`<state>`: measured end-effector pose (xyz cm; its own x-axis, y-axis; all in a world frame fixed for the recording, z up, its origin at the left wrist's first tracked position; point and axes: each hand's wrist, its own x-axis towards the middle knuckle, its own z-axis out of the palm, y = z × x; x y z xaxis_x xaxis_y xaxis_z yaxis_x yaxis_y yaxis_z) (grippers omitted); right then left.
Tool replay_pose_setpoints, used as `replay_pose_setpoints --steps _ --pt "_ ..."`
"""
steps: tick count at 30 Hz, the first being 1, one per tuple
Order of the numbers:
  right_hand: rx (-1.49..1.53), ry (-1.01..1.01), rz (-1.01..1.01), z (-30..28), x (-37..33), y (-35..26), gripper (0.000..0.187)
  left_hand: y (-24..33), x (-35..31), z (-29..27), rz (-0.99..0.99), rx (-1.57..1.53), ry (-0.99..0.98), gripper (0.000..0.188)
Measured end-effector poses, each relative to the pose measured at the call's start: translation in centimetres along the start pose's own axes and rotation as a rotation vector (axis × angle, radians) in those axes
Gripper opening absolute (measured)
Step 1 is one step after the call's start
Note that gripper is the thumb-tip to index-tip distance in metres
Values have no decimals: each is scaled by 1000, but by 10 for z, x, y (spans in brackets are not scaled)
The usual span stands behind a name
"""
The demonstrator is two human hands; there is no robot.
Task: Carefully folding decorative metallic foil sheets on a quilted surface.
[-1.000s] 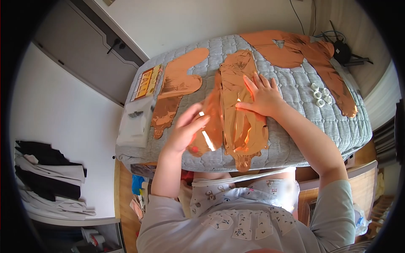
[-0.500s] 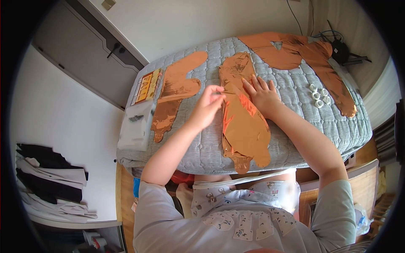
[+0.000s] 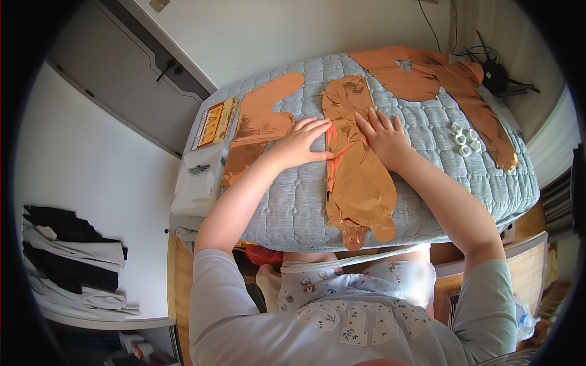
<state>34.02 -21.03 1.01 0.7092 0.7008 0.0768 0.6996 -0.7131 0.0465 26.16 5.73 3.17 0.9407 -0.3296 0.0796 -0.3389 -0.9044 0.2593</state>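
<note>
Head view shows me, from far away, the folded orange foil [image 3: 365, 189] lying mid-bed [image 3: 287, 201]. My left hand [image 3: 303, 144] touches its left edge, thumb and fingers apart, not clenched. My right hand [image 3: 389, 145] rests spread on its right edge, maybe to press it flat. White rolls [image 3: 460, 139] sit well apart, perhaps leaving room.

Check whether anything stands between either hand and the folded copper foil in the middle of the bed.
Nothing visible does. The left hand meets the folded foil at its left edge, and the right hand rests at its right. The white rolls lie farther right, out of the way.
</note>
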Motion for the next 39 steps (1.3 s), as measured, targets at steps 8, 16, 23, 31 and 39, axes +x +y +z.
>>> replay_pose_setpoints --steps 8,16,23,31,39 --pt "33 -23 12 -4 2 0 87 0 7 -5 19 -99 50 88" --pt "20 9 21 -3 -2 -2 76 23 17 18 160 -49 208 46" --pt "17 82 7 13 3 6 54 28 20 18 126 -289 106 37" --pt "123 94 13 12 3 12 50 25 21 23 170 -128 128 36" --pt "484 62 -35 6 6 30 49 23 19 25 184 -139 147 39"
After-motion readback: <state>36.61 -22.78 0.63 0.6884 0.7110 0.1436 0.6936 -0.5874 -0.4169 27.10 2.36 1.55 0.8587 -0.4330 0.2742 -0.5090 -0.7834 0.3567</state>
